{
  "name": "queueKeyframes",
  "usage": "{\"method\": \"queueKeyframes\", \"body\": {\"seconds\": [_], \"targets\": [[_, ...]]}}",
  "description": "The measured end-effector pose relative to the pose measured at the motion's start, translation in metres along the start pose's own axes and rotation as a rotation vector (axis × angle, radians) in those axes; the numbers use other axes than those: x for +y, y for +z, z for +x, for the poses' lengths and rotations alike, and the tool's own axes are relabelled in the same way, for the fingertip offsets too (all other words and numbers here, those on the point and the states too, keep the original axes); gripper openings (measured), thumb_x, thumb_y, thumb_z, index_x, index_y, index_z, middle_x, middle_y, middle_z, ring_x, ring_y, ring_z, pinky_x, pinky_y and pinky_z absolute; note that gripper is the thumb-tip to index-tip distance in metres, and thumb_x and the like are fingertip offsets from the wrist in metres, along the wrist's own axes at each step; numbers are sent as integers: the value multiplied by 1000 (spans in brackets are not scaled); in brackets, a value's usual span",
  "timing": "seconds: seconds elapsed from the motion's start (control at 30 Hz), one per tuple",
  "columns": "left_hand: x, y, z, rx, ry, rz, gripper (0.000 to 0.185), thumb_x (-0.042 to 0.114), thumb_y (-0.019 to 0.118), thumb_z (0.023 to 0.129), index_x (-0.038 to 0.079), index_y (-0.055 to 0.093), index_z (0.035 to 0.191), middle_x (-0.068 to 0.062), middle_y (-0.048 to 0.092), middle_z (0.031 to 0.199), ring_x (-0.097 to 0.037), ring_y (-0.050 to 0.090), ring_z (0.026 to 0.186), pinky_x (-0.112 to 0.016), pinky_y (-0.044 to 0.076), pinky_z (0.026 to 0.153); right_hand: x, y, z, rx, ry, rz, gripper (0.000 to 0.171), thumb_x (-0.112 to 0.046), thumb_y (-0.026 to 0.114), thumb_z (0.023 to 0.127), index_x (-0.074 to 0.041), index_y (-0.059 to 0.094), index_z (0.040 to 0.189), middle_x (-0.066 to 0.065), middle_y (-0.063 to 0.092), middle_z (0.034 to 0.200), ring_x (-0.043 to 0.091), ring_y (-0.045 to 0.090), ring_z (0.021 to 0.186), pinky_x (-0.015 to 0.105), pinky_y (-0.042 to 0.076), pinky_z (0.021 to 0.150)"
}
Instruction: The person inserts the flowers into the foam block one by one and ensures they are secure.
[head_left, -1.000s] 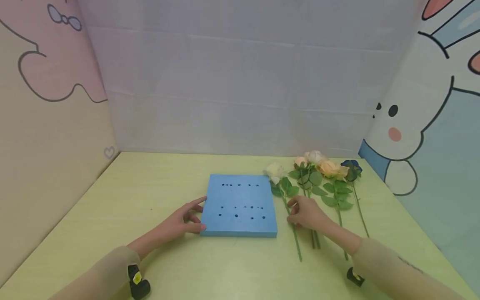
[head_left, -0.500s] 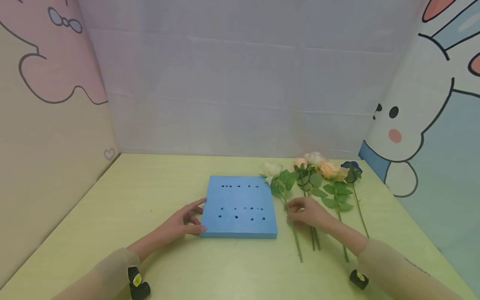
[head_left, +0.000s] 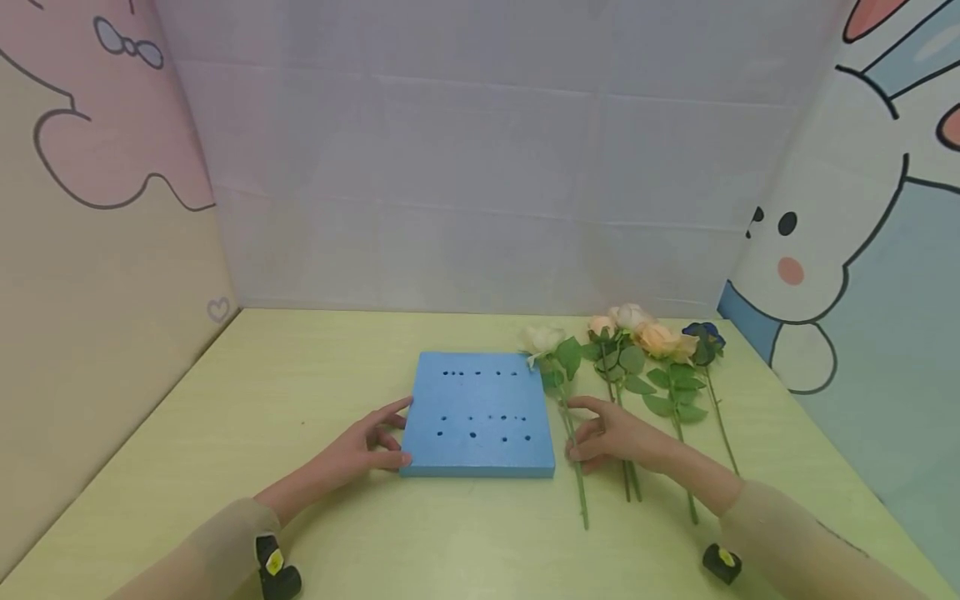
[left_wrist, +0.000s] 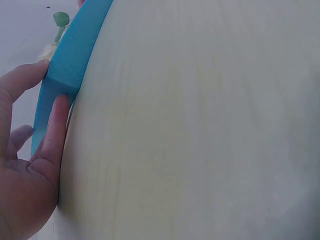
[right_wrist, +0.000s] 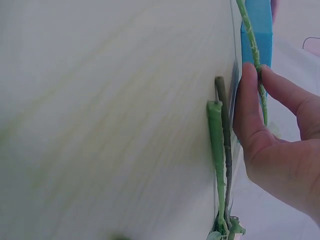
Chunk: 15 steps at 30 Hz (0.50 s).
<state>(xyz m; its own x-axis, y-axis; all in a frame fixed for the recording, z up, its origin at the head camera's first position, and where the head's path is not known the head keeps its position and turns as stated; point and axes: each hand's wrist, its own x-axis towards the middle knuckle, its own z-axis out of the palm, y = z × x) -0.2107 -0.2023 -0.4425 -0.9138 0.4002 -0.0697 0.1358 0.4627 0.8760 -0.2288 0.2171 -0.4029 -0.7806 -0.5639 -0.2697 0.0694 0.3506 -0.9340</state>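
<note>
A blue board point(head_left: 487, 396) with several small holes lies flat on the table. My left hand point(head_left: 360, 446) rests against its left side, and in the left wrist view the extended fingers point(left_wrist: 57, 120) touch the board's edge point(left_wrist: 75, 52). To the right of the board, my right hand point(head_left: 618, 437) pinches the green stem of a white rose point(head_left: 543, 340). The right wrist view shows this stem point(right_wrist: 252, 42) between thumb and finger. The rose's head overlaps the board's far right corner; its stem slants toward the table's front.
Several roses lie right of my right hand: pale and peach ones point(head_left: 660, 340) and a dark blue one point(head_left: 703, 333). Two bare stem ends point(right_wrist: 216, 130) lie close to the right hand. A white back wall point(head_left: 480, 183) and printed side walls surround the table point(head_left: 315, 358).
My right hand has shifted the white rose slightly left, its head now over the board's corner and its stem end further left. The left hand and board have stayed in place.
</note>
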Motion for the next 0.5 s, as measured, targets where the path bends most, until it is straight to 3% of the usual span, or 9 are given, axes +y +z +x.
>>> {"method": "queueKeyframes", "body": {"seconds": [0.27, 0.5], "targets": [[2, 0, -2, 4, 4, 10, 84, 29, 76, 87, 19, 30, 156, -18, 50, 139, -14, 60, 97, -30, 43, 86, 3, 0, 1, -31, -15, -3, 57, -6, 67, 92, 11, 43, 140, 20, 74, 102, 17, 74, 82, 35, 60, 74], [1, 0, -2, 0, 21, 10, 83, 27, 75, 87, 17, 29, 156, -19, 50, 139, -12, 61, 96, -28, 43, 87, 1, 7, 0, -78, -29, -45, 62, -9, 62, 95, 4, 32, 147, 21, 72, 101, 21, 72, 75, 40, 60, 71]]}}
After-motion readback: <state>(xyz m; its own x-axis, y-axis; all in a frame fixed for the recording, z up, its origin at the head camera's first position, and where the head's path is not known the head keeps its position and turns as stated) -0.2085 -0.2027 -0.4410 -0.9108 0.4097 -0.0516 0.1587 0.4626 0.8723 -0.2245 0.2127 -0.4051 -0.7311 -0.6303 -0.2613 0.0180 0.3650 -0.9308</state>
